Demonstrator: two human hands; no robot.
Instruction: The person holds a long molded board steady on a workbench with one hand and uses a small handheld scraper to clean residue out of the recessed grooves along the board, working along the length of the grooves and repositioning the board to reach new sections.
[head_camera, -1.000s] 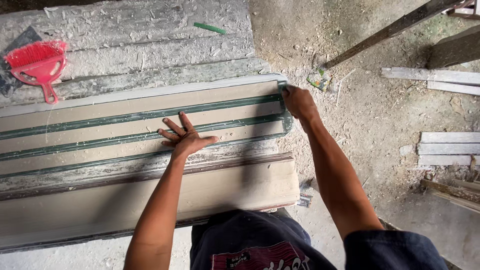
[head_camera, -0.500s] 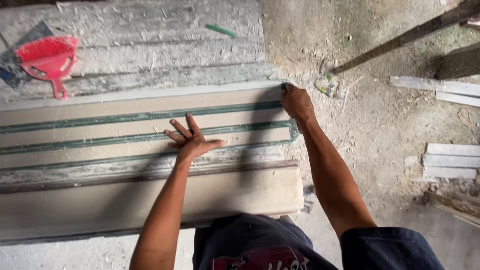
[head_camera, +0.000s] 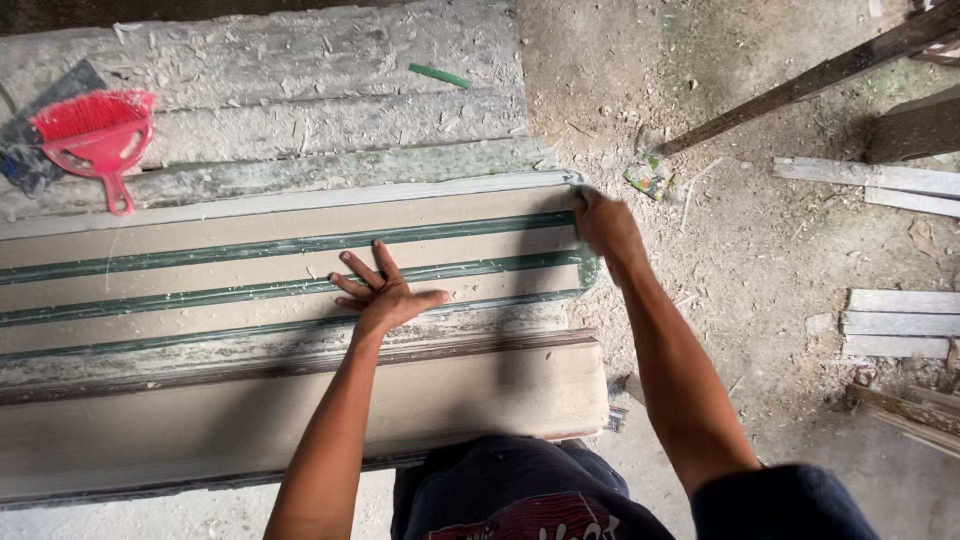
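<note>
Seen from the head camera, looking straight down: left hand (head_camera: 385, 295) spread flat, fingers wide, pressed on a long beige moulded panel (head_camera: 250, 275) striped with dark green grooves, holding nothing; right hand (head_camera: 605, 225) closed over the panel's far right end, at the corner where a green edge strip (head_camera: 588, 268) curls round — whether anything small sits inside that grip cannot be told. Panel lying lengthwise across a dust-caked table (head_camera: 300, 130), with a second, plainer beige length (head_camera: 300, 410) just beside it on the near side, against the dark clothing at the bottom of the frame. Green lines running nearly the full length of the grooves, with white smears and scraped patches along the lower ones — by the look of it, well advanced along the panel's body, with the end corner under the right hand the part in hand and the rough lower groove not yet tidy. Further back on the table, a red hand brush (head_camera: 95, 135) and a short green stick (head_camera: 440, 76), both well apart from the hands. To the right, a dirt floor (head_camera: 760, 250) strewn with shavings and pale wood offcuts (head_camera: 895, 322).
</note>
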